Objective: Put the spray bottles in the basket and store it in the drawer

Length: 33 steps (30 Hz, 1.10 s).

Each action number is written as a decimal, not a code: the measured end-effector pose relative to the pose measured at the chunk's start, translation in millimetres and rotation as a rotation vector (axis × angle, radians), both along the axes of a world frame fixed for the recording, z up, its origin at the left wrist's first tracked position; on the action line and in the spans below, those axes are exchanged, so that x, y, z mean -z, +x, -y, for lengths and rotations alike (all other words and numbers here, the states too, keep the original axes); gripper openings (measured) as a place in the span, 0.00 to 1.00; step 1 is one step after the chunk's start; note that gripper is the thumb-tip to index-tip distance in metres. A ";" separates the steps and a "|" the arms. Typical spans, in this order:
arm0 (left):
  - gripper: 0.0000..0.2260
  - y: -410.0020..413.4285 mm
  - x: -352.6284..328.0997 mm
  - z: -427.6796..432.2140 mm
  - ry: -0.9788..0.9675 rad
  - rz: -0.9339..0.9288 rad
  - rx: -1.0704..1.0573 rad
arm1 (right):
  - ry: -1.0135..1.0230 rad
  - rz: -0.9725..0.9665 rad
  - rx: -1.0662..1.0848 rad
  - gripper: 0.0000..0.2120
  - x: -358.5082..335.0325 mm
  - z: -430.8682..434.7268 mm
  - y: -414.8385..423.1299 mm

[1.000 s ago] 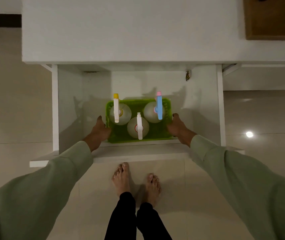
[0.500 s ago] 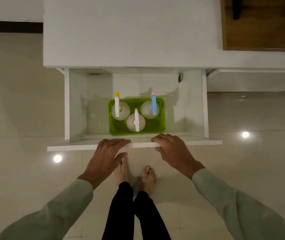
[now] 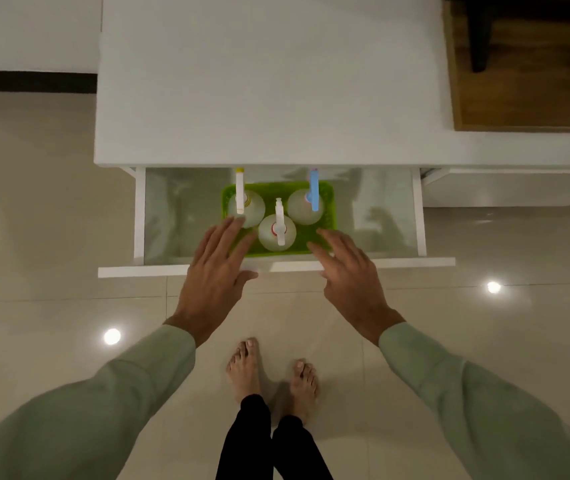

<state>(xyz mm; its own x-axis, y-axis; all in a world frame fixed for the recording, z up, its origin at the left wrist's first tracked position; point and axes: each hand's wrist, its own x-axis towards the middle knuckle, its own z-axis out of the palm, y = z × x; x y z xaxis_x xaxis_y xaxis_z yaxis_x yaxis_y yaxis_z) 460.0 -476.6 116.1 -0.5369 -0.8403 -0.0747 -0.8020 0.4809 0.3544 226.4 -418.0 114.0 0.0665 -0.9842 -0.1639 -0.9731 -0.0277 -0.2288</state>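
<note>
The green plastic basket (image 3: 278, 216) sits in the half-open white drawer (image 3: 276, 264), holding three upright spray bottles: yellow-tipped (image 3: 246, 207), white-nozzled (image 3: 277, 230) and blue-nozzled (image 3: 306, 204). Both the left hand (image 3: 216, 271) and the right hand (image 3: 347, 275) hover flat over the drawer front, fingers spread, gripping nothing. The drawer probably slides easily; pressing evenly on its stiff front edge should keep the tall, tippy bottles from toppling.
</note>
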 end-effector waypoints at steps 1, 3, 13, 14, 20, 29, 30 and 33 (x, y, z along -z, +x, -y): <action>0.33 -2.2 0.6 9.6 -0.025 0.017 0.008 | -0.004 -0.020 -0.002 0.35 -0.6 10.3 -2.2; 0.38 -7.2 1.3 30.0 -0.059 0.067 0.012 | -0.022 -0.077 -0.018 0.45 -1.7 32.5 -5.8; 0.34 -26.1 7.4 116.4 -0.103 0.126 0.010 | -0.054 -0.227 -0.047 0.50 6.1 126.5 -22.4; 0.32 -28.4 6.9 120.4 -0.120 0.117 -0.003 | -0.062 -0.244 -0.049 0.49 6.4 131.1 -23.2; 0.18 -39.9 7.1 138.9 -0.252 0.075 -0.095 | -0.161 -0.370 -0.068 0.42 11.6 152.0 -28.7; 0.19 -52.9 -12.2 134.5 -0.145 0.132 -0.138 | -0.070 -0.351 -0.038 0.34 -15.0 155.8 -15.6; 0.21 -54.1 -22.7 133.8 -0.095 0.125 -0.129 | -0.025 -0.308 -0.031 0.33 -27.6 157.7 -14.4; 0.25 -53.9 -61.1 133.7 -0.062 0.077 -0.129 | -0.007 -0.193 0.011 0.30 -65.8 157.1 -14.7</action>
